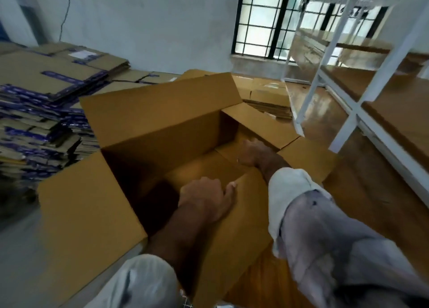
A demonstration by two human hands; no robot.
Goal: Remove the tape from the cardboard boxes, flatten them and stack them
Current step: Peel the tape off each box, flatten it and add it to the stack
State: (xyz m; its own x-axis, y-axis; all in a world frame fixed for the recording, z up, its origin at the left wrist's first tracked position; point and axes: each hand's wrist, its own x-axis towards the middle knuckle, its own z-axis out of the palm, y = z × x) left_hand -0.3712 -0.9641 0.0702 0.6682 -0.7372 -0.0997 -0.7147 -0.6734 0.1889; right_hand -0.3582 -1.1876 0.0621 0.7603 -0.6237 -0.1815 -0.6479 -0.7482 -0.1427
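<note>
A large brown cardboard box (148,126) stands open in front of me, all its top flaps spread outward. Both my arms reach down inside it. My left hand (206,198) lies on the near inner wall, fingers stretched along the cardboard. My right hand (254,153) is deeper in, at the bottom flaps by the right wall, fingers bent against the cardboard; whether it grips anything is hidden. No tape shows inside the box.
A tall stack of flattened boxes with blue tape (44,112) rises at the left. More flat cardboard (267,98) lies on the floor behind the box. A white metal rack with wooden shelves (357,112) stands at the right. A barred window (262,19) is in the far wall.
</note>
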